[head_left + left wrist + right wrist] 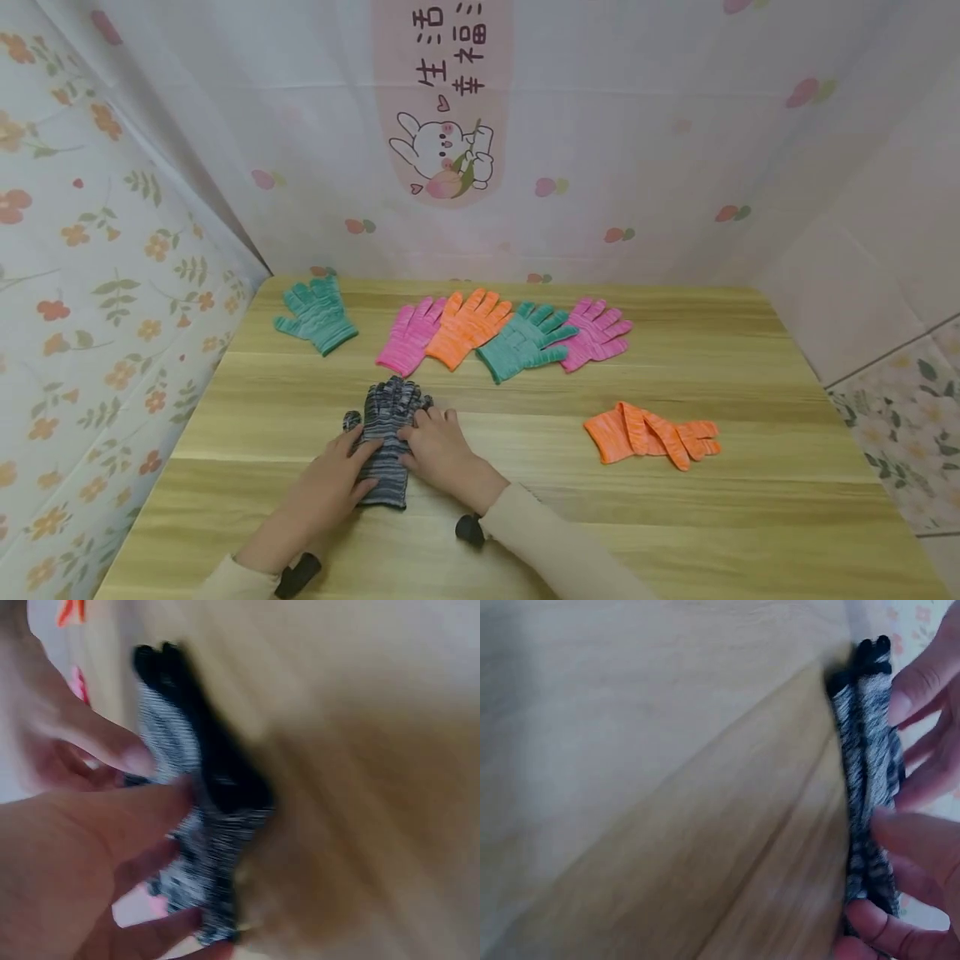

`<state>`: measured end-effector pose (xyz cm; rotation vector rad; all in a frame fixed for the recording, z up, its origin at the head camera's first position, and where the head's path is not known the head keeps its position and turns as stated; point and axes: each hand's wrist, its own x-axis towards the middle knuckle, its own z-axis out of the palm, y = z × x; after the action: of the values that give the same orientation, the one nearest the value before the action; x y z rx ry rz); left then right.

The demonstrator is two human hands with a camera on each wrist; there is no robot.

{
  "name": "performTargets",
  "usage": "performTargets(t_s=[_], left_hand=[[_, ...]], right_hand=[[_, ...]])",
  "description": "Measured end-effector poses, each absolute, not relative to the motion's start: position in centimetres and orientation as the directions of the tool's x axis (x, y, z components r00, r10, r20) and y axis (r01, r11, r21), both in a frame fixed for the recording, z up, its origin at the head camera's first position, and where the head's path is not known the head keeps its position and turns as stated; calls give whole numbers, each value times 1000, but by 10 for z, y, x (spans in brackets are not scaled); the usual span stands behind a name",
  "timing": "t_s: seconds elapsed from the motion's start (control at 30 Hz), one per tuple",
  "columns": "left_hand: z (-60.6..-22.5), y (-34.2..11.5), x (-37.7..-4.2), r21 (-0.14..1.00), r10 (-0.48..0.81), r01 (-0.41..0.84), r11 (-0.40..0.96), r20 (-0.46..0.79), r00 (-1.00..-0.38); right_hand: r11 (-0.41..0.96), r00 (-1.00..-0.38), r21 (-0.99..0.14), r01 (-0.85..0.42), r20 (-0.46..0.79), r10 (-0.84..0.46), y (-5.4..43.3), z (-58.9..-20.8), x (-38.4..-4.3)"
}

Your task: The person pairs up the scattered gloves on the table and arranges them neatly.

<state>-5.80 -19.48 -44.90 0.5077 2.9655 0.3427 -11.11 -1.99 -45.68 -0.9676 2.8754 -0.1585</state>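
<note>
A black-and-grey striped knit glove [387,450] lies on the wooden table, its fingers toward the far wall. My left hand [326,483] rests on its left side, thumb near the cuff and index finger across the palm part. On the other edge, my right hand [442,454] pinches the knit near the little finger with bent fingers. In the right wrist view, the striped glove [874,742] shows layered dark cuff edges. The left wrist view has the dark cuff opening of the glove [236,780] beside both hands.
Toward the back lie a green glove [315,315], a pink glove [408,337], an orange glove [467,325], another green glove [521,342] and another pink glove [597,333], several overlapping. A folded orange glove [648,433] is at right. Printed curtains [315,142] border the table.
</note>
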Motion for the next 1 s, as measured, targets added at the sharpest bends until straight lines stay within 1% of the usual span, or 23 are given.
performTargets(t_s=[0.07, 0.17, 0.23, 0.33, 0.43, 0.5, 0.6, 0.7, 0.77, 0.9, 1.0], left_hand=[[-454, -206, -53, 232, 322, 306, 923, -31, -946], [-458, -221, -51, 236, 312, 301, 924, -11, -950], [-458, -228, -51, 236, 313, 301, 924, -16, -950], [-456, -234, -51, 209, 319, 308, 928, -21, -948], [-452, -233, -53, 181, 332, 324, 929, -18, -943], [-449, -229, -56, 186, 346, 338, 923, -12, -938], [-446, -219, -64, 208, 375, 370, 905, 15, -927], [-444, -208, -74, 192, 400, 398, 897, 30, -916], [-442, -200, -81, 164, 407, 403, 900, 8, -913], [-441, -189, -91, 113, 396, 384, 916, -116, -911], [-443, -187, -94, 106, 395, 382, 918, -165, -904]], right_hand=[[785, -784, -116, -608, -66, -617, -25, -458, -111], [779, -774, -111, -616, -93, -626, -29, -459, -111], [779, -772, -131, -614, -108, -627, -31, -459, -112], [781, -779, -196, -593, -106, -618, -31, -459, -116], [782, -794, -254, -569, -79, -603, -30, -458, -121], [783, -802, -276, -558, -66, -594, -29, -458, -124], [783, -806, -290, -550, -62, -589, -28, -458, -128], [781, -803, -298, -549, -69, -592, -27, -457, -129], [782, -801, -289, -553, -72, -594, -26, -457, -129], [783, -799, -269, -561, -73, -597, -26, -457, -128], [785, -800, -270, -557, -78, -595, -26, -457, -127]])
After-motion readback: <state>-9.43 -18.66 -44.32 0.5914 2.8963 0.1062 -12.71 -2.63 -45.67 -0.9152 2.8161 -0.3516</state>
